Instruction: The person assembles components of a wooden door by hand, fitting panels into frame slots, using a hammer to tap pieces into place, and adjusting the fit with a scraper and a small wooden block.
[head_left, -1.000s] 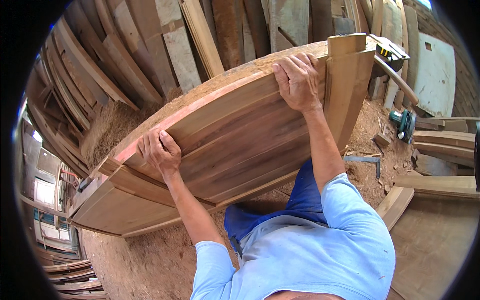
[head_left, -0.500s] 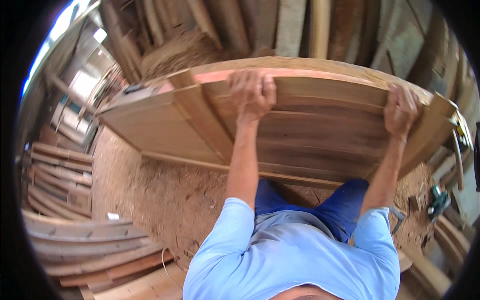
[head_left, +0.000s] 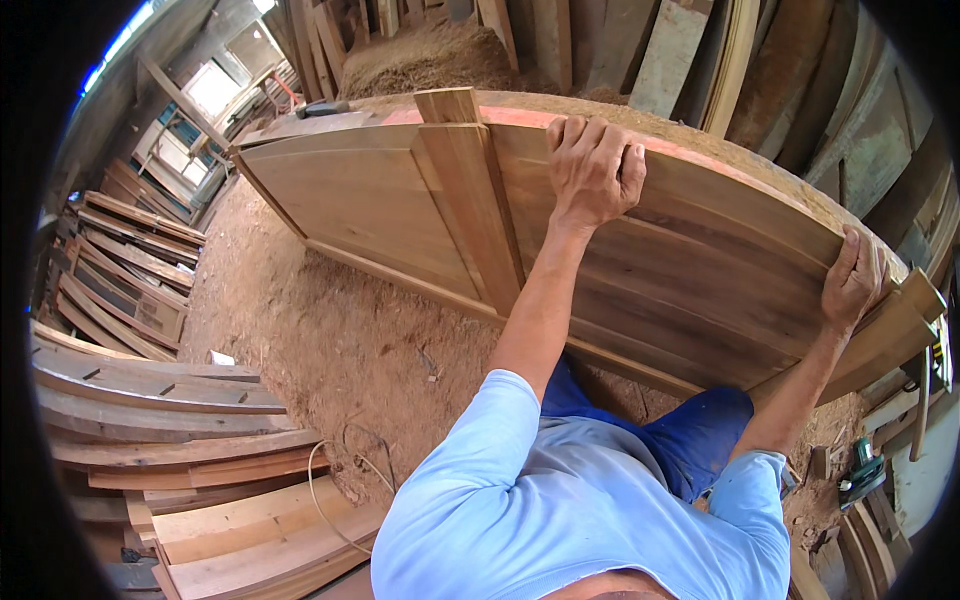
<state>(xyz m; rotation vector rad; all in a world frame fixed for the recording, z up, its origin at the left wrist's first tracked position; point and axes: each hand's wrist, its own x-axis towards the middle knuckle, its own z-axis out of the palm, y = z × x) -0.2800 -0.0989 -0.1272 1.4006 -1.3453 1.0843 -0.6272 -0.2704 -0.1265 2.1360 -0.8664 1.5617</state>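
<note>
A large panelled wooden door (head_left: 400, 210) stands on its long edge in front of me, on a sawdust floor. My left hand (head_left: 592, 168) grips its top edge near the middle, fingers curled over the rim. My right hand (head_left: 852, 280) holds the same top edge further right, close to the door's end. The door has a plain flat panel on the left, a vertical middle rail, and slatted boards on the right under my arms. Both arms are stretched out from light blue sleeves.
Planks and door frames (head_left: 150, 400) are stacked at the left. Boards (head_left: 680, 50) lean against the back wall, behind a sawdust heap (head_left: 430, 50). A green power tool (head_left: 860, 478) lies at lower right. A thin cable (head_left: 340, 480) loops on the floor.
The view has swung left, so the door now runs from upper left to right. My hands have shifted along its top edge and still grip it.
</note>
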